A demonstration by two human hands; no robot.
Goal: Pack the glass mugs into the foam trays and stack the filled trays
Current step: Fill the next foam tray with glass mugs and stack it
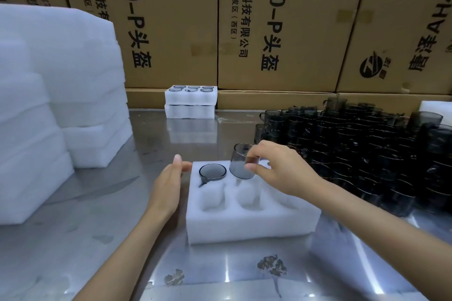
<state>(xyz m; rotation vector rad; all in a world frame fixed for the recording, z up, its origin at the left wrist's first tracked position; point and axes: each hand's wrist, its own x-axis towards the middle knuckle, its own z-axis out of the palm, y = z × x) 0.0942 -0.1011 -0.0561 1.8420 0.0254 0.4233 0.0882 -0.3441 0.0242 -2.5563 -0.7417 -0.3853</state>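
Even, bright overhead light fills the scene. The steel table throws back white glare streaks near the bottom edge and a soft reflection of the far stacked trays. Shadows are faint. Wide-angle distortion bends the cardboard boxes; the foam stack at left looks overexposed and soft.

Colours noted across bench, foam, glass and cartons.
White is recorded for the foam tray, the two stacked trays and the foam piles; smoky grey, see-through, for the held mug and the mug heap; silver-grey, reflective, dark-blotched, for the table; tan with black print for the cartons.
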